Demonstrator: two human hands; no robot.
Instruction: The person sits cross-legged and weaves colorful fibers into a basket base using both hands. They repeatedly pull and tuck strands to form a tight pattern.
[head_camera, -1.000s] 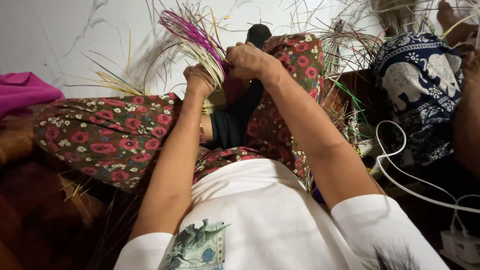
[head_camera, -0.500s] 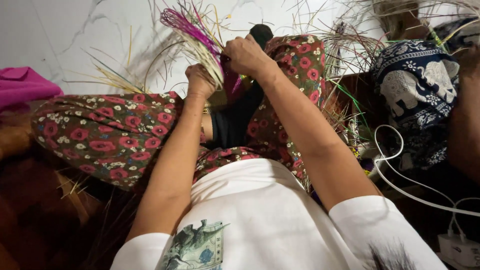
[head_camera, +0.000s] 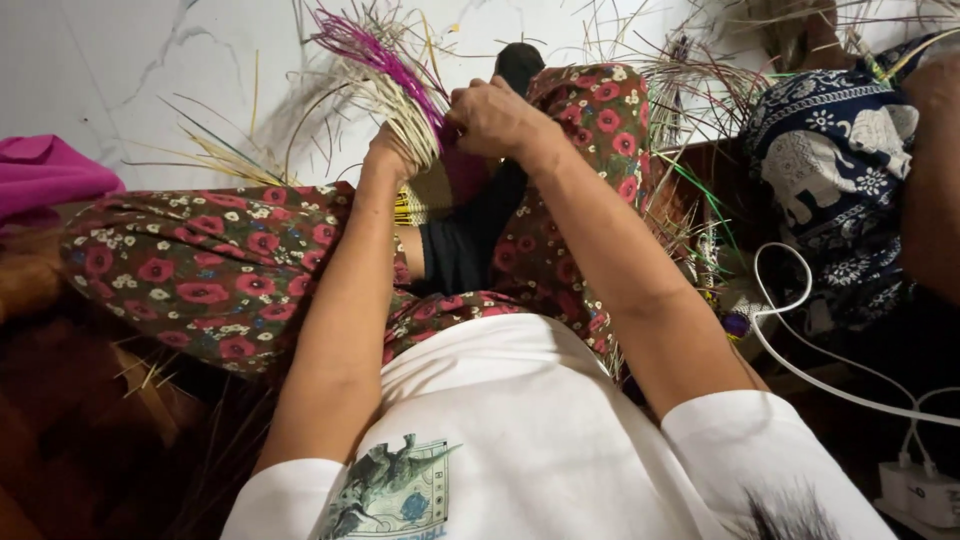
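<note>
The bundle of straw strands — pale with purple tips — is held up above the floral-trousered knees. It looks light, springy and easy to snap, so best gripped low, where it is dense. The left hand clasps its base; the right hand pinches strands beside it.

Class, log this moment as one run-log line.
left hand: grips bundle of pale and purple straw strips | right hand: pinches same bundle | white cable: beside right arm
</note>
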